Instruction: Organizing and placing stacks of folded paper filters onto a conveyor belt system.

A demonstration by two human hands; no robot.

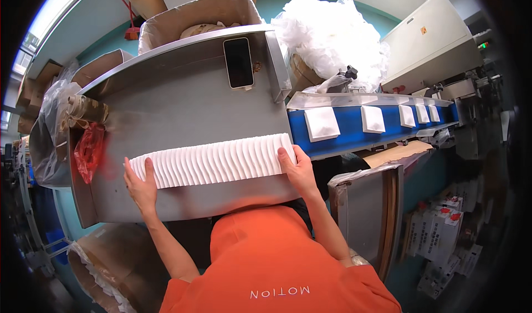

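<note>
A long row of white folded napkins (216,160), pressed face to face, lies across the near part of a grey metal table (166,108). My left hand (142,186) closes on its left end, with the thumb on the near side. At the right end my right hand (299,172) grips the row, thumb on top of the last pieces. Both forearms reach in from below, on either side of my orange shirt. To the right, several white folded napkins (321,124) sit spaced out on a blue conveyor belt (350,127).
A dark-screened phone (239,62) lies at the table's far right, by a raised metal edge (279,66). A red plastic bag (90,153) hangs at the left edge. Beyond stand a cardboard box (160,31) and a white plastic-like heap (335,39); a lined carton (119,257) sits lower left.
</note>
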